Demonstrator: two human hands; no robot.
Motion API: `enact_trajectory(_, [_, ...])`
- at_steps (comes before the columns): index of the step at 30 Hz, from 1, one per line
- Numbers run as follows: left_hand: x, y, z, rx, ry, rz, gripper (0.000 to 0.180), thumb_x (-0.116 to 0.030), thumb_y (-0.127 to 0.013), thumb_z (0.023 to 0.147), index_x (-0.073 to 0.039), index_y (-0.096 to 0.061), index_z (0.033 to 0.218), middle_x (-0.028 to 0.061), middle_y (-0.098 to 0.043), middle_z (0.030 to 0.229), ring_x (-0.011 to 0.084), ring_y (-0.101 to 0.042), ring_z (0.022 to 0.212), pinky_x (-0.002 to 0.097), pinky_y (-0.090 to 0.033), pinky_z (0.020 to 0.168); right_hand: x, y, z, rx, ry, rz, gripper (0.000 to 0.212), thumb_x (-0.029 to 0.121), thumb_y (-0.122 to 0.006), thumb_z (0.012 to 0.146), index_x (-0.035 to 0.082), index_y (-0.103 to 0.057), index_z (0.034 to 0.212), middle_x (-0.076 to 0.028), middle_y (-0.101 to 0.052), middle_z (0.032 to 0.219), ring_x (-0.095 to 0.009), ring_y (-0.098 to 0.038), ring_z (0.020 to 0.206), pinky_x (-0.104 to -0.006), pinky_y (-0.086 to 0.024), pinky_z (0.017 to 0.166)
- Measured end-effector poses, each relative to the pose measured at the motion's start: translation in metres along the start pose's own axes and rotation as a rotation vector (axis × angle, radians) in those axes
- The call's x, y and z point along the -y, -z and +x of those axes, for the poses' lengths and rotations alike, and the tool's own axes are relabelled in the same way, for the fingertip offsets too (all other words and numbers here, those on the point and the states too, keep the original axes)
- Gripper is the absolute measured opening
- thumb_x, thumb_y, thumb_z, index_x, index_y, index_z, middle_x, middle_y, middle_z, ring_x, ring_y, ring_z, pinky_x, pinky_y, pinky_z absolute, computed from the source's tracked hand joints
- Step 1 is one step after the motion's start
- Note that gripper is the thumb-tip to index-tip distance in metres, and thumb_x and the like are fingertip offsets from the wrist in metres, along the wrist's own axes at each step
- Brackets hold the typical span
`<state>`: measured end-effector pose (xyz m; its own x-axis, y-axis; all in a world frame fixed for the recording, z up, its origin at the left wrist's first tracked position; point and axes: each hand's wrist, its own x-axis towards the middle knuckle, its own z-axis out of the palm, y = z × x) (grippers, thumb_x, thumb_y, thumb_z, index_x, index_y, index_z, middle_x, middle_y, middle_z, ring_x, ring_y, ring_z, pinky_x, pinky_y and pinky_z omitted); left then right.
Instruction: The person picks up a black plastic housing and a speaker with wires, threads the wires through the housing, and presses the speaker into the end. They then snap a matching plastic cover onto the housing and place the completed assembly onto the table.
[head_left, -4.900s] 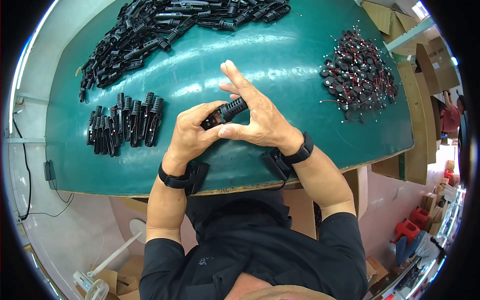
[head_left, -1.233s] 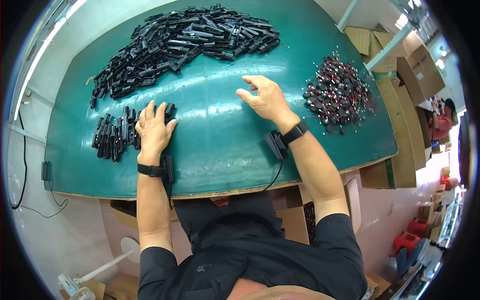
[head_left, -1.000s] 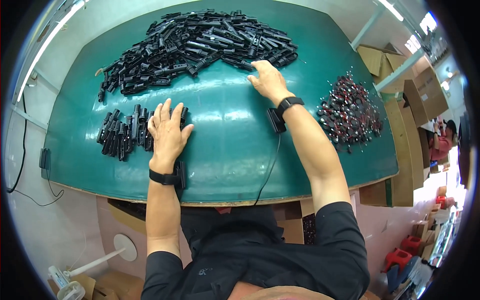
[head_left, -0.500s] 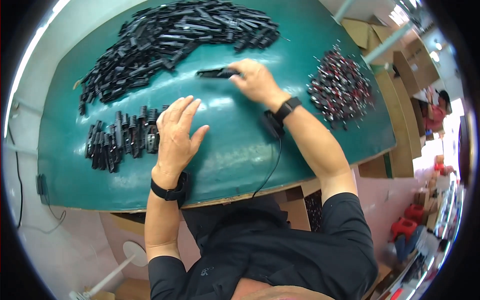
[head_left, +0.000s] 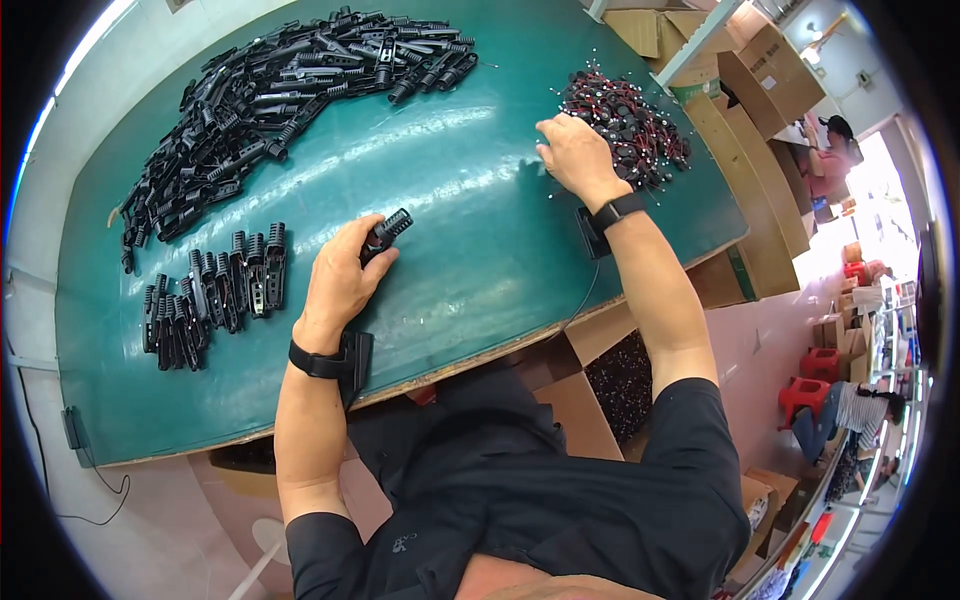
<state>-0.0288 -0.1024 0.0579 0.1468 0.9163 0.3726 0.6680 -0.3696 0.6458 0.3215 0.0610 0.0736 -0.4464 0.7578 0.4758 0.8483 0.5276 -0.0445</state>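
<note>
My left hand [head_left: 342, 275] is closed around a black plastic handle shell [head_left: 396, 226], whose ribbed spring-like end sticks out past the fingers. The rest of that shell is hidden in the grip. To the right, my right hand [head_left: 580, 158] hovers at the left edge of a pile of small black round parts with red wires and white tips [head_left: 635, 125]. Its thumb and index finger are apart, with nothing visible between them. Beside my left hand, several similar black shells [head_left: 225, 290] lie side by side in a rough row.
A large heap of black ribbed shells [head_left: 290, 90] curves across the far left of the green table [head_left: 450, 280]. Cardboard boxes [head_left: 740, 170] stand past the right edge. A box of dark small pieces [head_left: 618, 385] sits below the front edge. Other people are farther right.
The black shell has passed from my right hand to my left, which has closed on it. My right hand has moved right to the wired parts. The view has shifted.
</note>
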Motion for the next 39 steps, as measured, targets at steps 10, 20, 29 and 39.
enact_trajectory(10, [0.026,0.03,-0.021,-0.09,0.086,-0.063,0.042,-0.009,-0.08,0.086,-0.003,-0.066,0.125,0.0152,-0.071,0.106,0.0297,-0.07,0.09,0.0374,-0.056,0.081,0.015,-0.027,0.019,0.297,0.02,-0.254,0.023,0.015,-0.068,0.088,0.008,-0.073,0.109,-0.015,-0.067,0.098,-0.036,-0.069,0.089,-0.048,-0.057,0.082])
enact_trajectory(20, [0.049,0.04,-0.024,-0.136,0.12,-0.213,0.04,-0.009,-0.081,0.088,-0.004,-0.063,0.123,0.0123,-0.069,0.1,0.0246,-0.066,0.085,0.0345,-0.054,0.079,0.112,-0.005,0.043,0.035,-0.302,1.377,0.024,0.003,-0.06,0.099,0.001,-0.068,0.122,-0.003,-0.067,0.102,-0.009,-0.062,0.077,-0.0235,-0.046,0.063])
enact_trajectory(29, [0.061,0.023,0.0,-0.158,0.065,-0.221,0.041,-0.004,-0.081,0.086,-0.005,-0.063,0.123,0.0098,-0.068,0.103,0.0216,-0.065,0.089,0.0325,-0.053,0.082,0.177,-0.033,0.038,-0.313,-0.043,1.487,0.028,-0.004,-0.064,0.095,-0.004,-0.064,0.123,-0.011,-0.065,0.111,-0.012,-0.063,0.083,-0.0264,-0.053,0.072])
enact_trajectory(39, [0.071,-0.007,0.028,-0.177,0.041,-0.235,0.043,0.0,-0.083,0.084,-0.005,-0.064,0.122,0.0077,-0.07,0.106,0.0186,-0.067,0.095,0.0308,-0.053,0.087,0.165,-0.036,0.037,-0.473,0.256,1.256,0.035,-0.008,-0.072,0.082,0.001,-0.069,0.116,-0.011,-0.067,0.108,-0.012,-0.064,0.074,-0.0252,-0.055,0.065])
